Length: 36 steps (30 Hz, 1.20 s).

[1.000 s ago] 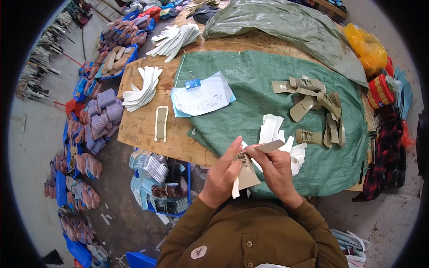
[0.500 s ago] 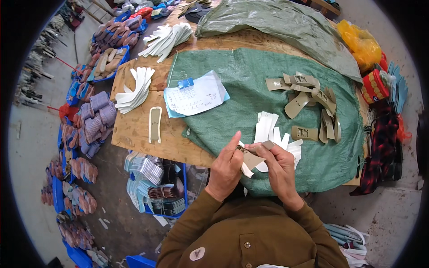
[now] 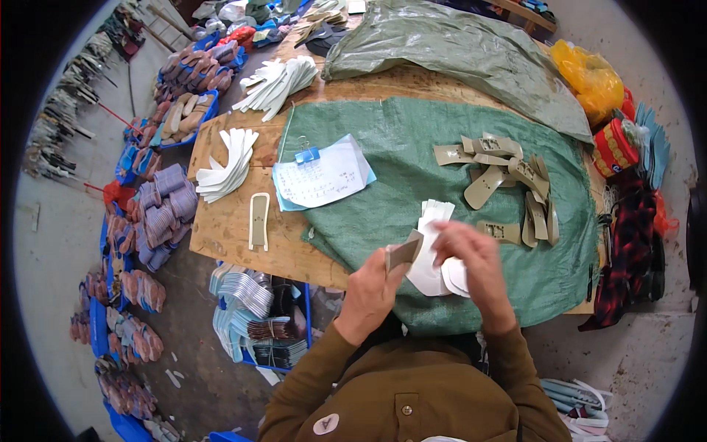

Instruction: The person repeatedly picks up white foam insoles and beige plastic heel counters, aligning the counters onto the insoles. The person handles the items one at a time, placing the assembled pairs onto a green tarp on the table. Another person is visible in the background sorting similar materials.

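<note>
My left hand point(image 3: 368, 298) is closed on a tan curved plate point(image 3: 402, 255), held up over the near edge of the green woven sheet point(image 3: 398, 140). My right hand point(image 3: 475, 265), smeared by motion, is above and beside white flat strips point(image 3: 423, 274) that lie fanned on the sheet; whether its fingers hold one cannot be told. Right of them, more tan plates point(image 3: 484, 188) with small holes lie in a loose heap. On the bare wood at left is a single tan plate with a white border point(image 3: 258, 221).
A clipped stack of paper point(image 3: 324, 177) lies on the wooden table point(image 3: 210, 239). Two fans of white strips point(image 3: 230, 168) sit along its left side. A blue crate point(image 3: 307, 302) of bundled pieces stands below the left edge. A yellow plastic bag point(image 3: 585, 70) is at far right.
My right hand has let go of the tan plate and moved right, over the white strips. The plate has turned in my left hand. The view has shifted slightly.
</note>
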Available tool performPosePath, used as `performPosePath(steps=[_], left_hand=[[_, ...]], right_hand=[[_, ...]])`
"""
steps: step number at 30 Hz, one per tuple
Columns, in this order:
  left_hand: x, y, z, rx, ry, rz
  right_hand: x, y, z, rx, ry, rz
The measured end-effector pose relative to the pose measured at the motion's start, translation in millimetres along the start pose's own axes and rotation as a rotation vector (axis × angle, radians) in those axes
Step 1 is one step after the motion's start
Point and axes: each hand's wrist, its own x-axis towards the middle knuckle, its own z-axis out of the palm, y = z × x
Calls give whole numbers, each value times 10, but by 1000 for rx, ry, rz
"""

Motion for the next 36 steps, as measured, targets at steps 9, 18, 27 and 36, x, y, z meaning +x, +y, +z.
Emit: performPosePath(steps=[9, 18, 27, 36], left_hand=[[-76, 258, -27, -483, -436, -354], [-60, 312, -27, -680, -589, -448], [-78, 283, 107, -488, -60, -217], [61, 293, 283, -897, 396, -455]], right_hand=[[-9, 165, -57, 199, -290, 323], [-17, 43, -129, 113, -278, 342], [-139, 211, 255, -76, 55, 35], [-239, 273, 173, 158, -265, 297]])
